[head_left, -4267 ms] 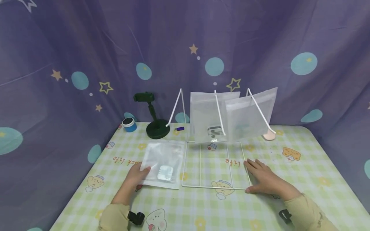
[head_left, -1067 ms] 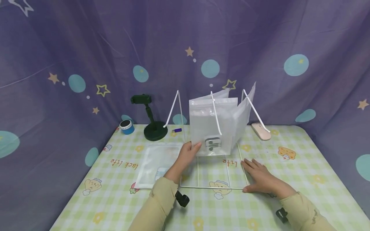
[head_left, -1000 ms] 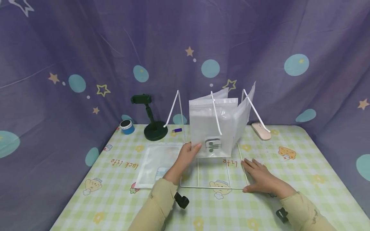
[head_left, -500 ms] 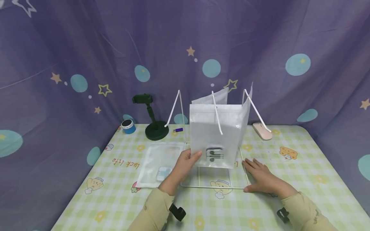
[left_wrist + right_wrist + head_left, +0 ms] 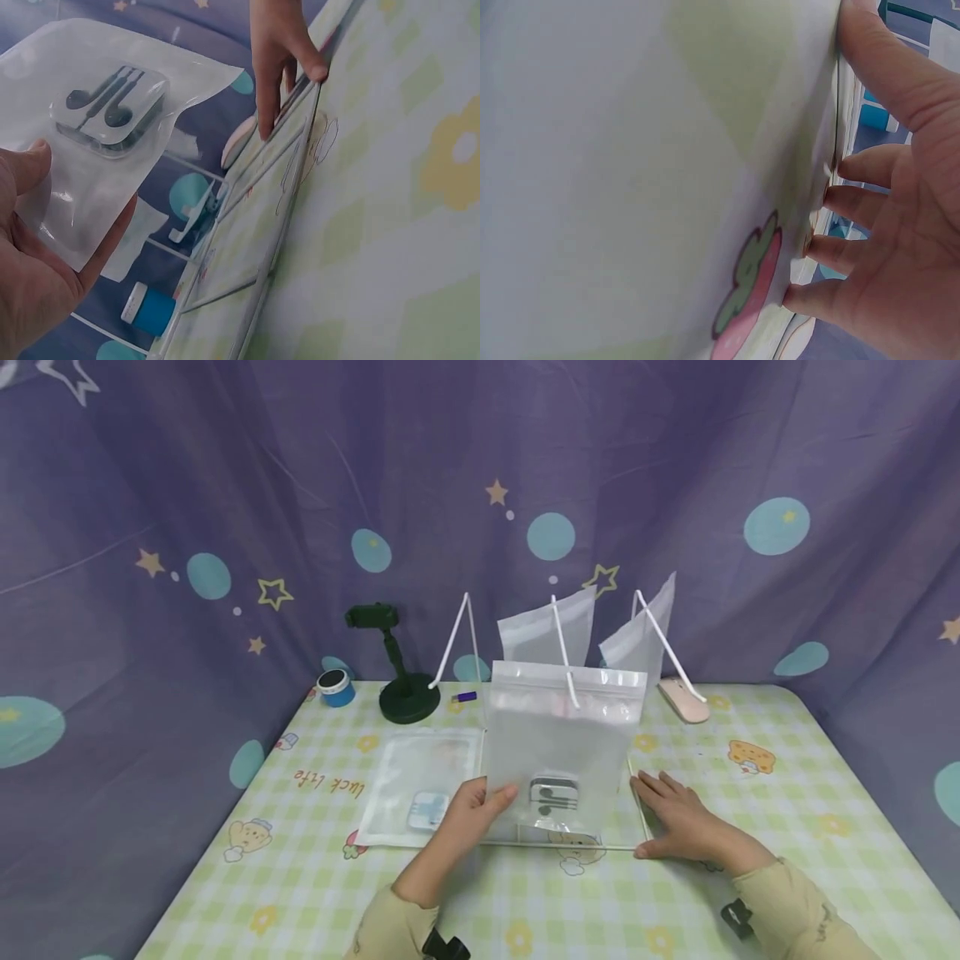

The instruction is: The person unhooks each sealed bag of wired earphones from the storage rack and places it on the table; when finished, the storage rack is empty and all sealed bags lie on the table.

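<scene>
My left hand (image 5: 468,818) pinches the lower left edge of a frosted zip bag (image 5: 566,727), thumb in front and fingers behind. Inside the bag, a small clear case with wired earphones (image 5: 112,105) shows in the left wrist view. The bag hangs upright above the base of a white wire rack (image 5: 517,839), behind one slanted prong. With fingers spread, my right hand (image 5: 678,818) rests on the table against the rack's right side; its fingertips touch the cloth in the right wrist view. Another zip bag (image 5: 408,768) lies flat left of the rack with a pale square item inside.
Two more frosted bags stand in the rack behind, one in the middle (image 5: 551,627) and one at the right (image 5: 645,635). Toward the back are a blue jar (image 5: 336,688), a dark green phone stand (image 5: 408,697), a purple USB stick (image 5: 464,697) and a pink mouse (image 5: 684,702).
The left hand let go of the flat bag and took hold of the earphone bag. It has drawn that bag down and toward me, away from the bags behind. The right hand has stayed put.
</scene>
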### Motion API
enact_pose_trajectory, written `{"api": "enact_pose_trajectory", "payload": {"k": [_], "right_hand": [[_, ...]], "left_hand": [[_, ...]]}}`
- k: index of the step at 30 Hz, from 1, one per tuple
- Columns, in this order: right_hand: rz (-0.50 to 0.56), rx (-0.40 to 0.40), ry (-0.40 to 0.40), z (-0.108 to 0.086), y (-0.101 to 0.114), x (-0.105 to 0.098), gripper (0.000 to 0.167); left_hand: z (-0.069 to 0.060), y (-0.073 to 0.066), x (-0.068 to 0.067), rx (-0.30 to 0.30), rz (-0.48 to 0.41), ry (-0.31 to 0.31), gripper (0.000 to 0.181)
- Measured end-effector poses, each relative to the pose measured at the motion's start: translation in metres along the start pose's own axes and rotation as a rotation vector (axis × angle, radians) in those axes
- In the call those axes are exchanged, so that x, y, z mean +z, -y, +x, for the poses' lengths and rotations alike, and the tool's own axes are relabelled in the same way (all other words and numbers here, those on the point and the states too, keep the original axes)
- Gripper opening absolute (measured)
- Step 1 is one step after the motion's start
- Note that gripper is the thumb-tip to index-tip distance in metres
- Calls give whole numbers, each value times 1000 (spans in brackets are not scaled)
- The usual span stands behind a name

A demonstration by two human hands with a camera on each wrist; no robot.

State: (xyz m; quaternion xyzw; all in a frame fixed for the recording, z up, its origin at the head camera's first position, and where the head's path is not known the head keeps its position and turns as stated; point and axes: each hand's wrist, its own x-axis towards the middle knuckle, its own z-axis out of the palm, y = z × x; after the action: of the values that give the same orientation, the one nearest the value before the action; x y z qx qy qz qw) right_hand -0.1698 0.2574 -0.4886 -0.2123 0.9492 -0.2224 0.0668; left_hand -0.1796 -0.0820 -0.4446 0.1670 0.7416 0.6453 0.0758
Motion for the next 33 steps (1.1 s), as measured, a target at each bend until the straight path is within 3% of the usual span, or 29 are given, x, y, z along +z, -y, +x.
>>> {"api": "enact_pose_trajectory", "payload": {"k": [5, 12, 17, 20, 24, 28, 33], "right_hand": [[17, -12, 8, -2, -1, 0, 107], [-3, -11, 1, 0, -4, 0, 99], [-30, -26, -3, 0, -6, 1, 87], [-42, -35, -2, -1, -5, 1, 91], [-28, -42, -8, -1, -4, 1, 104], [-24, -33, -17, -1, -3, 1, 106], [-20, -16, -12, 0, -1, -1, 106]], "left_hand": [[-15, -3, 3, 5, -7, 46, 27], [-31, -13, 2, 4, 32, 40, 27], [-40, -21, -6, 46, 43, 71, 27], [-45, -27, -12, 96, 27, 80, 25], [-50, -34, -27, 202, -41, 96, 23], [-55, -40, -52, 303, -106, 99, 23], [-65, -48, -91, 366, -131, -30, 40]]}}
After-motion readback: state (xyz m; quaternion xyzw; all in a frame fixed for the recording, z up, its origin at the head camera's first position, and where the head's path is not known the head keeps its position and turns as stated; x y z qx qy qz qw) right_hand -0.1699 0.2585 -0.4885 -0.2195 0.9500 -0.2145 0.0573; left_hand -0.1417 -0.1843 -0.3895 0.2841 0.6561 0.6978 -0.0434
